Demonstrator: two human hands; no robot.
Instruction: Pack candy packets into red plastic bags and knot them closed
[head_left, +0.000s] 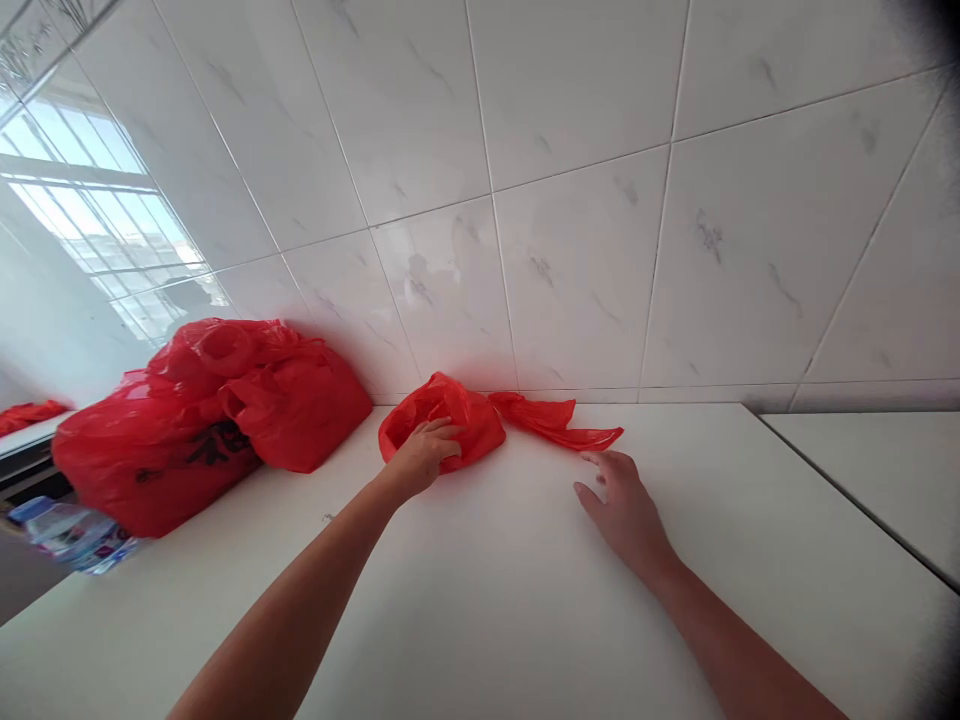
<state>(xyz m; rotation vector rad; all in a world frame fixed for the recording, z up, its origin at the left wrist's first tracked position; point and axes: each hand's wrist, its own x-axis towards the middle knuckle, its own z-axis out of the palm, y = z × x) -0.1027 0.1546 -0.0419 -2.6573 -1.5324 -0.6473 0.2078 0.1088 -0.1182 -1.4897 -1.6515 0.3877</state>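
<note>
A small red plastic bag point(480, 420) lies on the white countertop point(480, 600) against the tiled wall, its twisted handle end trailing to the right. My left hand point(424, 455) rests on the bag's bulging left part, fingers curled over it. My right hand point(622, 505) lies flat on the counter with fingers stretched out, fingertips just short of the bag's handle end, holding nothing.
A large, full red plastic bag point(202, 420) with black print sits at the left on the counter. A plastic water bottle point(75, 535) lies below it at the counter's left edge. White marbled tiles point(585, 200) form the wall behind.
</note>
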